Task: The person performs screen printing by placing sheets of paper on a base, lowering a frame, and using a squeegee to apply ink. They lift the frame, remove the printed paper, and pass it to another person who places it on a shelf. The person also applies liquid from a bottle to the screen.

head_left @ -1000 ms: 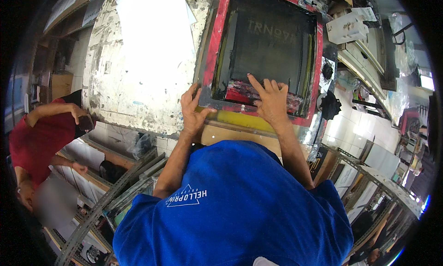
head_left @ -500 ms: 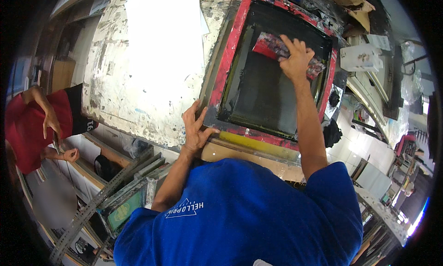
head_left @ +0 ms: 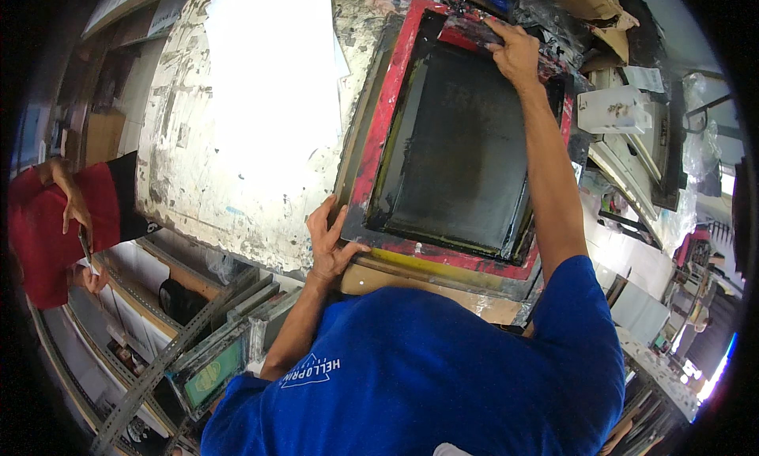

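Note:
A red screen printing frame (head_left: 383, 92) with dark, ink-coated mesh lies in front of me. At its far end, my right hand (head_left: 518, 54) grips a red, ink-smeared squeegee (head_left: 466, 35). The hand covers part of the tool, and the rest blends into the stained far rim. My left hand (head_left: 326, 246) holds the frame's near left corner, with the thumb along the near edge and the fingers spread by the left side. Dark ink marks streak the mesh, and a faint printed shape shows through it.
White paper sheets (head_left: 269, 92) lie on the stained table (head_left: 178, 140) to the left. A whitish plastic container (head_left: 613, 109) stands to the right. Far left, a person in a red shirt (head_left: 59, 227) holds a small object. Metal racking (head_left: 170, 365) stands at lower left.
My right hand has pushed the squeegee away from me, from the upper middle of the mesh to the frame's far end. My left hand keeps its place at the corner.

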Available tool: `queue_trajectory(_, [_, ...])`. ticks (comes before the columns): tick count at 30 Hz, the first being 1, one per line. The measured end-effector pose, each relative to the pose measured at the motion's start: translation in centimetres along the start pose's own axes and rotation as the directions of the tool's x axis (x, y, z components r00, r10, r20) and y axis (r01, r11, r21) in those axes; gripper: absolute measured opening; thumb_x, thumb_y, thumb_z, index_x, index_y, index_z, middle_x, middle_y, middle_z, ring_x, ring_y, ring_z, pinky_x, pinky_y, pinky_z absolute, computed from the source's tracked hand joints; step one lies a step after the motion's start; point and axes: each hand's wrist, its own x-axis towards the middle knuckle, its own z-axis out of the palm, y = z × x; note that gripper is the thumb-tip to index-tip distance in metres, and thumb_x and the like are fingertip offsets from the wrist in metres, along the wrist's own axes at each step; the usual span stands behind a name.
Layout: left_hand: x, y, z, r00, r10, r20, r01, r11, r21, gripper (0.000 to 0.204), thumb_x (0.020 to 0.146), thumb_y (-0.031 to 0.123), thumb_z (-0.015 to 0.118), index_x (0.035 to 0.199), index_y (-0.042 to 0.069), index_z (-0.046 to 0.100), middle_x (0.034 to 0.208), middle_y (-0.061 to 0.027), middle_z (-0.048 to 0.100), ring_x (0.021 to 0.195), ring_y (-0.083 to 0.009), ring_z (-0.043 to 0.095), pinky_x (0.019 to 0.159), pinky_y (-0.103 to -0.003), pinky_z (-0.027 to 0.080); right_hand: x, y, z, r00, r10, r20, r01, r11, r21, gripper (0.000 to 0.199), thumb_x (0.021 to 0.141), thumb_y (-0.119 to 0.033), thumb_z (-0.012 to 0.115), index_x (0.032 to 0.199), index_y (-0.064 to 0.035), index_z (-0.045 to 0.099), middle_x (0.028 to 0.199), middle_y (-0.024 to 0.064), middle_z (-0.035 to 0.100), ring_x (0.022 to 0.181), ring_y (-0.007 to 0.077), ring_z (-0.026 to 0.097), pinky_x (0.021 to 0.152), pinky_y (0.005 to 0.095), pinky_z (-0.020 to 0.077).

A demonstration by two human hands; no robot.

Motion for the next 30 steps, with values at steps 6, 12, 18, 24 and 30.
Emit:
queue_trajectory(6, [0.2, 0.1, -0.2, 0.999, 0.037, -0.017, -0.036, 0.999, 0.032, 0.090, 0.066, 0.046, 0.086, 0.138, 0.000, 0.059, 0.136, -0.0206, 0.057, 0.125, -0.0385, 0.050, 0.106, -0.049, 0.035, 0.3, -0.9, -1.8, 0.961, 0.254, 0.107, -0.266, 0.957, 0.117, 0.057, 0.078, -0.022, 0.078, 0.133, -0.0259, 0.068, 0.112, 0.0153, 0.074, 0.096, 0.0374, 0.069, 0.088, 0.0454, 0.0543])
queue_trajectory(12, [-0.4, -0.1, 0.5, 0.999, -0.003, -0.040, 0.002, 1.000, -0.011, 0.093, 0.066, 0.047, 0.087, 0.139, -0.002, 0.057, 0.119, -0.0159, 0.061, 0.112, -0.0344, 0.053, 0.101, -0.047, 0.035, -4.7, -2.0, -5.4, 0.935, 0.342, 0.096, -0.332, 0.746, 0.577, 0.059, 0.081, -0.001, 0.071, 0.139, -0.0079, 0.063, 0.116, 0.0079, 0.069, 0.098, 0.0137, 0.061, 0.087, 0.0284, 0.0473])
queue_trajectory(18, [1.5, 2.5, -0.8, 0.978, 0.089, -0.189, -0.119, 0.981, -0.155, 0.085, 0.071, 0.036, 0.089, 0.137, -0.007, 0.057, 0.117, -0.0170, 0.065, 0.107, -0.0334, 0.055, 0.098, -0.044, 0.040, -13.7, -15.8, -14.2, 0.906, 0.344, 0.247, -0.419, 0.651, 0.632, 0.070, 0.076, 0.001, 0.078, 0.142, -0.0165, 0.062, 0.143, 0.0104, 0.063, 0.126, 0.0201, 0.062, 0.109, 0.0320, 0.0448])
queue_trajectory(24, [6.6, 8.0, -3.1, 0.900, 0.051, -0.432, -0.206, 0.925, -0.319, 0.080, 0.075, 0.037, 0.087, 0.130, -0.014, 0.059, 0.111, -0.0176, 0.065, 0.102, -0.0300, 0.057, 0.093, -0.042, 0.046, -14.7, -27.5, -24.6, 0.928, 0.250, 0.276, -0.262, 0.965, 0.005, 0.063, 0.074, -0.006, 0.075, 0.136, -0.0199, 0.067, 0.093, 0.0109, 0.067, 0.083, 0.0316, 0.065, 0.078, 0.0412, 0.0511])
queue_trajectory(30, [15.6, 16.8, -5.2, 0.785, -0.110, -0.610, -0.288, 0.807, -0.516, 0.073, 0.087, 0.033, 0.082, 0.137, -0.012, 0.052, 0.119, -0.0151, 0.065, 0.108, -0.0204, 0.060, 0.092, -0.031, 0.048, -10.7, -26.2, -28.9, 0.983, -0.100, -0.155, 0.084, 0.991, -0.103, 0.056, 0.073, -0.010, 0.075, 0.129, -0.0157, 0.072, 0.091, 0.0166, 0.071, 0.075, 0.0316, 0.067, 0.070, 0.0385, 0.0530])
